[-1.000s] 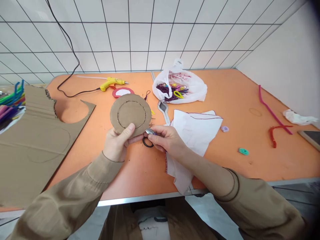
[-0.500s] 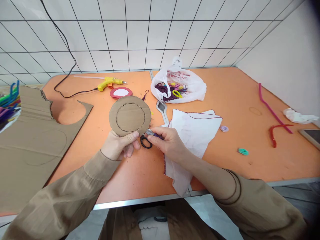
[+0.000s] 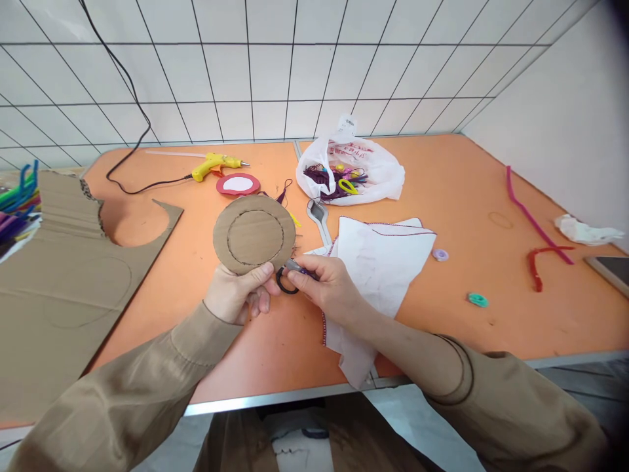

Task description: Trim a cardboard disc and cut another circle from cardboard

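Note:
My left hand (image 3: 243, 292) is closed on the lower edge of a round cardboard disc (image 3: 254, 237), thumb on its face. A rough inner circle is scored or cut into the disc, and the centre piece sits within it. Just right of the disc, my right hand (image 3: 327, 285) pinches a small utility knife (image 3: 295, 265) with a silvery tip and a dark purple body, mostly hidden by the fingers. The knife's tip is close to the disc's lower right edge; contact is unclear. Behind it, the black handle loop of scissors (image 3: 286, 280) lies on the table.
A yellow glue gun (image 3: 216, 165) and a red ring with a white centre (image 3: 238, 184) lie behind the disc. A plastic bag (image 3: 381, 172) of yarn stands at the back, a white cloth (image 3: 383, 262) in front. Cut cardboard (image 3: 54, 282) covers the left; pipe cleaners (image 3: 535, 213) lie right.
The knife and my right hand have shifted slightly down and away from the disc's edge. The disc has dropped a little in view, still held in my left hand.

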A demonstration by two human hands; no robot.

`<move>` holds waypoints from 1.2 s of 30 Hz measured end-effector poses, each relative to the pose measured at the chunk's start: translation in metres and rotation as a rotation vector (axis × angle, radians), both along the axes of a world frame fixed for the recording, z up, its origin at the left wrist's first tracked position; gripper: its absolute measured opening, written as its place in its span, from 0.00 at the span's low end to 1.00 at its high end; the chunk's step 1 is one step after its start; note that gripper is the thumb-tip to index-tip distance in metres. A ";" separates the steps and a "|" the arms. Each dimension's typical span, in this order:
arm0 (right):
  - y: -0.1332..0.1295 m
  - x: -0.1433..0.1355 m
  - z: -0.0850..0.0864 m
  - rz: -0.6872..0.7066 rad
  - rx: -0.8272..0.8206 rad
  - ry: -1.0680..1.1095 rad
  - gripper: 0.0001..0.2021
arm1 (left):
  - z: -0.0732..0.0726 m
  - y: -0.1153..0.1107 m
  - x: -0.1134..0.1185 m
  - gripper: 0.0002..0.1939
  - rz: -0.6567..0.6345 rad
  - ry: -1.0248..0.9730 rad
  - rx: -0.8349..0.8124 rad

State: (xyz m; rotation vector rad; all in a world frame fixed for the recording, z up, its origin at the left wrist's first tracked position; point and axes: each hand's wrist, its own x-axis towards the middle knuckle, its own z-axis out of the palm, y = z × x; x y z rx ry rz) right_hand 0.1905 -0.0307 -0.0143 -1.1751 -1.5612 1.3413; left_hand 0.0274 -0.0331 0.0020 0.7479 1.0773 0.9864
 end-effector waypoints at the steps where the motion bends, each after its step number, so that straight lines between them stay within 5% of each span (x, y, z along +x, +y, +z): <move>1: 0.000 0.000 0.000 0.002 -0.002 0.004 0.11 | 0.000 0.000 0.001 0.12 0.004 -0.001 -0.002; 16: -0.002 -0.006 -0.002 -0.017 -0.050 0.057 0.11 | -0.016 0.000 0.004 0.16 0.035 -0.044 0.010; 29: 0.006 0.005 0.001 0.033 -0.004 -0.066 0.08 | 0.005 0.014 -0.014 0.11 -0.012 -0.016 -0.037; 36: 0.003 0.005 0.005 0.009 0.029 -0.031 0.09 | -0.004 0.020 -0.020 0.13 -0.101 -0.086 -0.077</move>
